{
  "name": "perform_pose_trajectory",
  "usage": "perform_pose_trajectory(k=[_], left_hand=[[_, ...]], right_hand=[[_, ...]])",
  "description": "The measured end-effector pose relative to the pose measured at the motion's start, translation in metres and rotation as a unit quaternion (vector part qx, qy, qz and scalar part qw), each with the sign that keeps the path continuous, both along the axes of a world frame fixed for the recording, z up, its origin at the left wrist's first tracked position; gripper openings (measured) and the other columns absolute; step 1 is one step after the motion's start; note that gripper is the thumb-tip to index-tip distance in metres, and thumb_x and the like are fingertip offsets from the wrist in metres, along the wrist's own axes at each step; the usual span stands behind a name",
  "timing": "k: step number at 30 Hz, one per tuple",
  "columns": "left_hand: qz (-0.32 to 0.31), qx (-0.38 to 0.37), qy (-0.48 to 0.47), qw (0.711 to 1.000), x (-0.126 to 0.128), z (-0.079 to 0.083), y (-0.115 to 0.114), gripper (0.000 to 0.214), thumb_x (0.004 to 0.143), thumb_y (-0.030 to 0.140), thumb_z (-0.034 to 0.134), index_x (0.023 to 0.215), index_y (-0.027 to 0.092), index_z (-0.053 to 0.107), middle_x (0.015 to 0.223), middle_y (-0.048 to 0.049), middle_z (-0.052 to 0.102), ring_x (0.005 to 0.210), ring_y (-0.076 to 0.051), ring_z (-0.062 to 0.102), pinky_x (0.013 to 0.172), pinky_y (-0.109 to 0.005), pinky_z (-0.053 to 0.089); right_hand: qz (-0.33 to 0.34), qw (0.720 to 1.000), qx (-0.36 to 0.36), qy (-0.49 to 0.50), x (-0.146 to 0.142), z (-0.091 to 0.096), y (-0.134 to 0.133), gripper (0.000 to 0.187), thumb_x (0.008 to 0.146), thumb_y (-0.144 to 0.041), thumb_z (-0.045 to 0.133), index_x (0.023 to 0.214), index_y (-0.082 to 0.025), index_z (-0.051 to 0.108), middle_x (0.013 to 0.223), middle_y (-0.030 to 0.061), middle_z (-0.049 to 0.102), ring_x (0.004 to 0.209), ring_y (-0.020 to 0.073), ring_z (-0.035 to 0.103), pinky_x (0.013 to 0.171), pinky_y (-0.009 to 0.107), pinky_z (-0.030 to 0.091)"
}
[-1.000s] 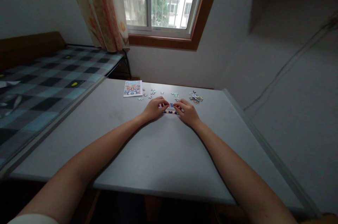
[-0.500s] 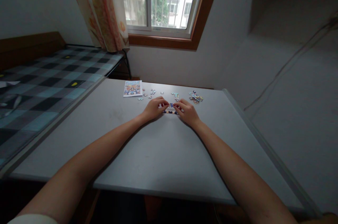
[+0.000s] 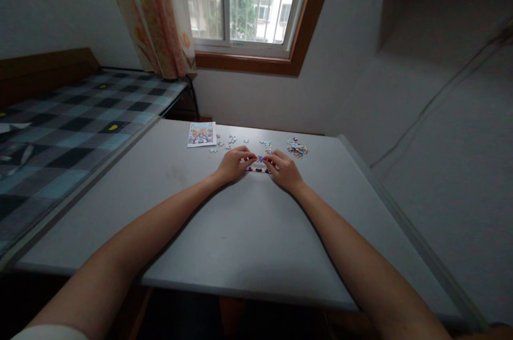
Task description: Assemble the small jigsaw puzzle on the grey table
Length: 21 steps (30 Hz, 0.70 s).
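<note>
My left hand and my right hand face each other over the table, thumbs and fingertips pinched. Between them is a small blue jigsaw piece, gripped from both sides; whether it is one piece or two joined ones is too small to tell. Just below my fingers lies a joined strip of dark blue and cream jigsaw pieces, its ends partly hidden by my hands. Beyond my right hand sits a small joined group of light-coloured pieces.
A printed picture sheet lies at the table's back left, several loose pieces beside it. A heap of pieces is at the back right. The grey-white table borders a checked bed on the left and a wall on the right.
Both hands stay almost in place. The blue piece between the fingertips has shifted slightly, and a little more of the strip's left end shows.
</note>
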<state>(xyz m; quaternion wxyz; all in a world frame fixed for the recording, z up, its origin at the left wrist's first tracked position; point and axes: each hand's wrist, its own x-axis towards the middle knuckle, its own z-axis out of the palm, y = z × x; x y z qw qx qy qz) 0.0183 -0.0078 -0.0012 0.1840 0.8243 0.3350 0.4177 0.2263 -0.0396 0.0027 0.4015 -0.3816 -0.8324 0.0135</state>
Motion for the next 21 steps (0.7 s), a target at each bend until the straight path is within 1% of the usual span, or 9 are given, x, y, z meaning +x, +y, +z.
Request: perform_pose_trajectory(k=[10,21], left_hand=[[-0.003,-0.007,-0.007,1.0,-0.0001,-0.0026,0.0014,0.014,0.088,0.03,0.065,0.09,0.022,0.075,0.081,-0.002,0.067,0.068,-0.011,0.057,0.064,-0.025,0.046],[0.002,-0.001,-0.004,1.0,0.0008,0.0007,-0.0001,0.016,0.089,0.032,0.064,0.089,0.02,0.075,0.081,-0.0029,0.068,0.067,-0.011,0.057,0.061,-0.024,0.045]], right_hand=[[0.001,1.0,-0.005,0.0,-0.0005,0.0027,-0.0022,0.019,0.097,-0.03,0.05,0.089,-0.021,0.064,0.08,0.0046,0.056,0.072,0.018,0.054,0.07,0.031,0.045],[0.003,1.0,-0.004,0.007,0.0009,-0.0022,0.0008,0.017,0.097,-0.029,0.051,0.091,-0.02,0.064,0.079,0.0043,0.056,0.073,0.0178,0.055,0.071,0.03,0.045]])
